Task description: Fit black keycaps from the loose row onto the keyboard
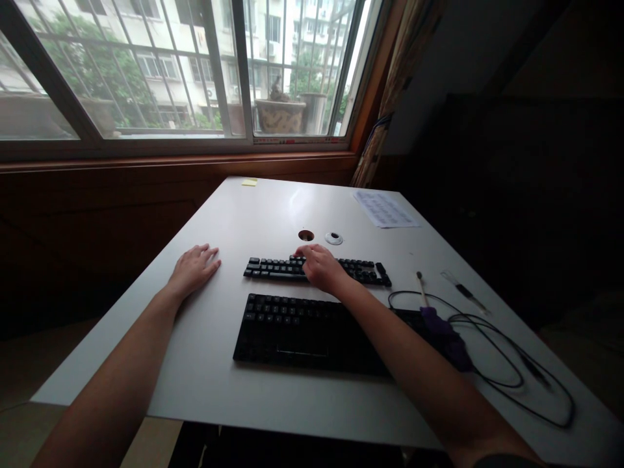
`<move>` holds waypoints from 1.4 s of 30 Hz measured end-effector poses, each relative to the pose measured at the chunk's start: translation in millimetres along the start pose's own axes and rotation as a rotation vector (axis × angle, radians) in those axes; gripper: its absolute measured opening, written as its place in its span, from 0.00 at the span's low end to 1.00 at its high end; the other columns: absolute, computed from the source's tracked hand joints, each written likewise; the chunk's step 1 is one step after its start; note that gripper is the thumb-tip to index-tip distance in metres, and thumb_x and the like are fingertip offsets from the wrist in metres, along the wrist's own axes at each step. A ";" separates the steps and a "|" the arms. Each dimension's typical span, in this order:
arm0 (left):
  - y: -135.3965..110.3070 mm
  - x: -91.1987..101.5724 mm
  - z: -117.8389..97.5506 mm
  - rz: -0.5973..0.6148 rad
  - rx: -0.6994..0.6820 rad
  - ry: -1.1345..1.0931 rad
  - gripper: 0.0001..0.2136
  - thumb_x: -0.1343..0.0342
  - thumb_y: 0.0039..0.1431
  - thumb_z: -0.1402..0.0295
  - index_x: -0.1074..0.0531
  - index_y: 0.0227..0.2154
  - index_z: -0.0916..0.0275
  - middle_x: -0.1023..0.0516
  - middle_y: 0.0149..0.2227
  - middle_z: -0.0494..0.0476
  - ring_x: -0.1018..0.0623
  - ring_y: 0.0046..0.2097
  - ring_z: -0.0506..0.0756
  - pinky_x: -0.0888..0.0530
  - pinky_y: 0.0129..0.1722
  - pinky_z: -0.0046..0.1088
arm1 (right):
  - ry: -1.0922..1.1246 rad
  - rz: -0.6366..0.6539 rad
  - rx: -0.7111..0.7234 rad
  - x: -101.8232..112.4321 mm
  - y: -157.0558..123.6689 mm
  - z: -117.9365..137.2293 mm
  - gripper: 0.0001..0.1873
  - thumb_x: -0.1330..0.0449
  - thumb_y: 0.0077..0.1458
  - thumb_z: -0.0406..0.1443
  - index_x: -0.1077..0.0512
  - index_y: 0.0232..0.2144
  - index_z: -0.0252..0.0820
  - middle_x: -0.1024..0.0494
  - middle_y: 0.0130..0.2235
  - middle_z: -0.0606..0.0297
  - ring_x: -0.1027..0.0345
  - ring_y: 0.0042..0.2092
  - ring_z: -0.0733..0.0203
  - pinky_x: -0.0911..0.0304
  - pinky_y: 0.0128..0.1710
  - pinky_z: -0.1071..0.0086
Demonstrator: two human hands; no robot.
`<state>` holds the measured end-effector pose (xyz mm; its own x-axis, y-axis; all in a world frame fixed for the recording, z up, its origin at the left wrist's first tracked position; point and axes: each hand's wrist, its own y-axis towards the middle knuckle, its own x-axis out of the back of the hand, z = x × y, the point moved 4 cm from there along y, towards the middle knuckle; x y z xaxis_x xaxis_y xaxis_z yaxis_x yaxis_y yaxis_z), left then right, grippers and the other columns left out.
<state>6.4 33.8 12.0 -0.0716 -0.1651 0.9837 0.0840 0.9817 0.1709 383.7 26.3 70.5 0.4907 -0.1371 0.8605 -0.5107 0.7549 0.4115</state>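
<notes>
My left hand (pixel 194 268) lies flat on the white table, fingers spread, holding nothing. Over the rows of loose black keycaps (pixel 273 267) is my right hand (pixel 319 265), its thumb and fingertips pinched together at a keycap (pixel 293 257) in the back row. The hand covers part of those rows. Nearer to me lies a black keyboard (pixel 302 338). Keycaps show in rows at its back left, while its front part looks dark and bare. My right forearm crosses above the keyboard and hides part of its right side.
Right of the keyboard lie a purple cloth (pixel 446 338), a small brush (pixel 421 286), a wire-ended tool (pixel 468 292) and a looped black cable (pixel 517 383). Behind the keycaps are a round table hole (pixel 306 236) and its cover (pixel 334 238). Printed paper (pixel 385 209) lies back right, a yellow note (pixel 249 182) back left.
</notes>
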 end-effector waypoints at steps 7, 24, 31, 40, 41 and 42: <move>-1.5 0.7 -1.5 -0.011 -0.001 -0.006 0.28 0.57 0.71 0.52 0.32 0.66 0.60 0.34 0.68 0.66 0.34 0.68 0.68 0.37 0.66 0.47 | -0.065 0.069 -0.044 -10.7 1.6 -3.3 0.21 0.47 0.56 0.26 0.26 0.50 0.41 0.22 0.55 0.52 0.35 0.62 0.49 0.45 0.65 0.49; -2.0 -1.9 -0.4 -0.013 -0.001 -0.007 0.27 0.58 0.71 0.51 0.33 0.66 0.57 0.34 0.68 0.64 0.35 0.68 0.66 0.37 0.66 0.46 | -0.124 0.100 -0.075 -9.3 31.7 -2.7 0.17 0.46 0.62 0.27 0.24 0.49 0.43 0.20 0.54 0.56 0.32 0.60 0.51 0.41 0.60 0.57; -0.8 -4.5 1.0 -0.018 -0.005 -0.010 0.27 0.58 0.71 0.51 0.33 0.66 0.57 0.34 0.68 0.64 0.34 0.68 0.66 0.37 0.66 0.46 | -0.158 0.157 -0.115 -17.5 49.4 -4.0 0.07 0.37 0.63 0.37 0.21 0.43 0.44 0.17 0.47 0.57 0.33 0.55 0.47 0.37 0.52 0.58; 0.0 -5.9 1.5 -0.015 0.005 -0.008 0.27 0.57 0.71 0.51 0.33 0.66 0.57 0.34 0.68 0.64 0.35 0.68 0.66 0.38 0.67 0.45 | -0.140 0.200 -0.149 -28.1 60.4 -6.0 0.02 0.33 0.58 0.36 0.18 0.34 0.46 0.15 0.43 0.59 0.31 0.52 0.47 0.35 0.49 0.60; 0.0 -5.8 1.4 -0.015 0.006 -0.009 0.27 0.58 0.71 0.51 0.33 0.66 0.57 0.34 0.68 0.64 0.35 0.68 0.66 0.38 0.67 0.45 | -0.128 0.195 -0.152 -29.4 61.2 -5.7 0.02 0.33 0.58 0.35 0.18 0.34 0.45 0.15 0.43 0.58 0.31 0.52 0.47 0.35 0.49 0.60; -0.1 -5.8 1.4 -0.015 0.006 -0.010 0.28 0.58 0.71 0.51 0.33 0.66 0.57 0.34 0.69 0.64 0.35 0.68 0.66 0.38 0.67 0.45 | -0.113 0.188 -0.155 -30.4 62.0 -5.3 0.03 0.33 0.58 0.34 0.18 0.33 0.45 0.15 0.42 0.57 0.31 0.51 0.48 0.35 0.50 0.61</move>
<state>5.4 34.8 6.2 -0.0825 -0.1792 0.9804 0.0774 0.9796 0.1855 340.8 80.7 68.2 0.3112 -0.0498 0.9490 -0.4668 0.8619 0.1983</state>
